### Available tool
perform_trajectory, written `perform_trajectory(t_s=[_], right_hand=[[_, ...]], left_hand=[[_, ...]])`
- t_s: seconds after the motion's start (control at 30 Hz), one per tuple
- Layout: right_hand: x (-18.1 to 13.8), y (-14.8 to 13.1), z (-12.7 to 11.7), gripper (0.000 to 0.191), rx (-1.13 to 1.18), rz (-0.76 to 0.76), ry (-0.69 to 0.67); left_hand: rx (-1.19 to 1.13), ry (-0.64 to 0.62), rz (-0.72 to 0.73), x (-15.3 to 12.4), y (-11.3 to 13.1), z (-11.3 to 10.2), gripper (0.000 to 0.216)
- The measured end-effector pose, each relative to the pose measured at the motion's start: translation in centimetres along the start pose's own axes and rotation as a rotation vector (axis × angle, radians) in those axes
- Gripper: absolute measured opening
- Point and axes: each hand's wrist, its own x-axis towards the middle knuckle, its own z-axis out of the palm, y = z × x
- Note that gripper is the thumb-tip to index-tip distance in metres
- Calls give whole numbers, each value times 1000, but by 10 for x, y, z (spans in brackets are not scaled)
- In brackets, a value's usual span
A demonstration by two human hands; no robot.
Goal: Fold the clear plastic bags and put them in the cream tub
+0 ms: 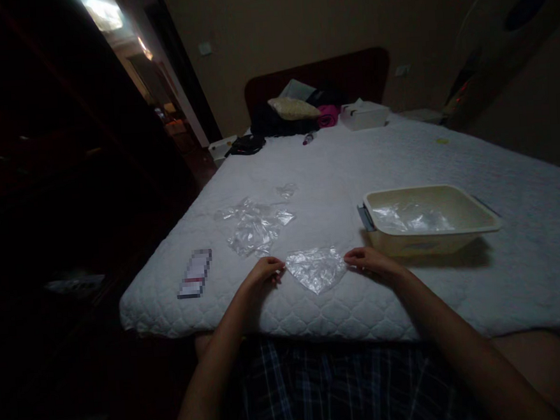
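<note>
A clear plastic bag (317,270), folded into a triangle with its point toward me, lies at the near edge of the bed. My left hand (266,272) pinches its left corner between thumb and fingers. At the opposite corner, my right hand (367,261) is closed on the plastic in the same way. Beyond my left hand, a crumpled heap of clear plastic bags (255,228) rests on the bed, with a smaller clear piece (287,189) behind it. To the right stands a cream plastic bin (430,241) with clear plastic inside.
A phone (195,273) lies on the white quilted mattress (325,168) at the left. Toward the headboard (366,69) are a pillow (294,108), a black bag (248,144), a white box (364,114) and a small bottle (308,138). A fan (516,27) stands at the right.
</note>
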Motion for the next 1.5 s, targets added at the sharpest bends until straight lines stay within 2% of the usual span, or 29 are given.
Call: perform_trajectory(t_s=[0.2,0.33,0.73,0.97,1.23,1.5], right_hand=[[13,5,6,32,-45,-35,46],[17,6,10,32,-57,-56,46],[13,4,13,34,-32,-57,53],[16,8,16,32,6,-77,71],[20,11,14,31,6,-80,68],[18,9,17,33,-6,-114,85]], left_hand=[[11,-26,-21,12,-4,0,21],[-5,-17,-31,16,-8,-1,26],[-68,4,43,15,-13,7,25],[-209,20,132,14,-18,15,28],[-176,24,70,8,-11,15,24],[-255,42,164,3,-14,21,26]])
